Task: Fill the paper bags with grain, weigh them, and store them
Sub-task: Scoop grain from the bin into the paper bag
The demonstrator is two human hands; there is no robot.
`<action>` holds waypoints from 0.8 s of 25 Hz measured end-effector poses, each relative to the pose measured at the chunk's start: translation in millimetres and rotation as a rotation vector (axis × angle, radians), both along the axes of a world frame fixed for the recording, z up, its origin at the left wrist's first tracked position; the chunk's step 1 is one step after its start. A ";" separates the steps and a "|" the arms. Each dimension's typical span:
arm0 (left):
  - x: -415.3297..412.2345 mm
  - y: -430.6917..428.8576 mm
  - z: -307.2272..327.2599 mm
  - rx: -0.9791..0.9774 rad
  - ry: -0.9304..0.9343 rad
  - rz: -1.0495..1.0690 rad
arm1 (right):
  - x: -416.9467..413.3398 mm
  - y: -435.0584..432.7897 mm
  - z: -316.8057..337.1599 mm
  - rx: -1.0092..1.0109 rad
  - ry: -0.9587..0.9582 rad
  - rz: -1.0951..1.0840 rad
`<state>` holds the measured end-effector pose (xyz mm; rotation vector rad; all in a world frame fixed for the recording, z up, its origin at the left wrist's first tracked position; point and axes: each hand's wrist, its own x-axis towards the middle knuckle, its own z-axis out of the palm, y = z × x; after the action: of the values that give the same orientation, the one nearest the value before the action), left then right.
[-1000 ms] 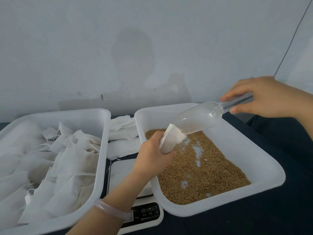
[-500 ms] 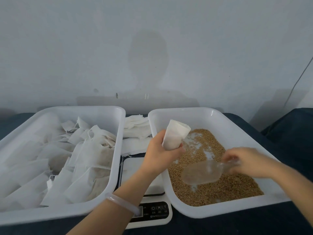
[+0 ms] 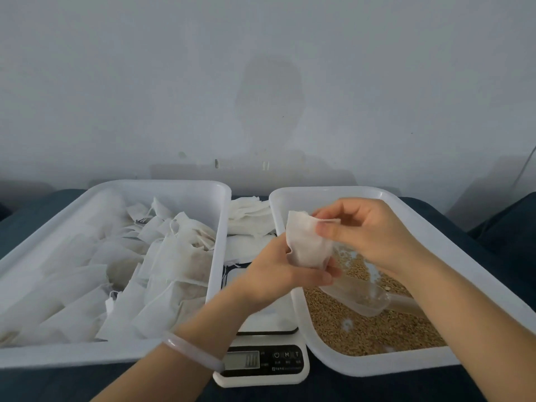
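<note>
My left hand [image 3: 287, 271] grips the bottom of a small white paper bag [image 3: 307, 245] over the left edge of the grain tray [image 3: 406, 210]. At the bag's top edge, my right hand [image 3: 365, 230] pinches the paper between thumb and fingers. Brown grain [image 3: 362, 329] covers the tray floor. The clear plastic scoop [image 3: 359, 297] lies on the grain, free of both hands. A white digital scale [image 3: 266, 355] sits between the two trays, nothing on its plate.
The left white tray [image 3: 145, 187] holds several filled paper bags [image 3: 162, 262]. A stack of flat white bags [image 3: 249, 219] lies behind the scale. A pale wall rises close behind. Dark blue cloth [image 3: 43, 384] covers the surface.
My right hand has let go of the scoop, which now lies on the grain, and has come up to pinch the bag's top. The left hand still holds the bag.
</note>
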<state>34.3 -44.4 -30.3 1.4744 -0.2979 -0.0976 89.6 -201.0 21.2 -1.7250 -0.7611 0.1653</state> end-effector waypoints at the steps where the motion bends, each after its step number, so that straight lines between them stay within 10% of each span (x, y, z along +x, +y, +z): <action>1: -1.3 8.8 4.6 0.029 0.007 -0.046 | 0.2 9.1 -0.2 0.009 -0.029 -0.029; 8: 8.7 71.9 17.0 0.501 -0.073 0.371 | 7.7 42.4 -6.9 -0.133 -0.125 -0.047; 12: 6.4 87.8 8.4 0.575 -0.029 0.367 | 13.0 51.9 -31.6 -0.530 -0.231 0.015; 20: 13.2 74.5 -3.7 1.387 -0.107 0.152 | 6.4 75.8 -54.3 -1.059 -0.624 0.101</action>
<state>47.5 30.1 -34.0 2.8783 -0.1871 -0.1056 96.0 -125.2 -33.1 -2.8039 -1.3635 0.0962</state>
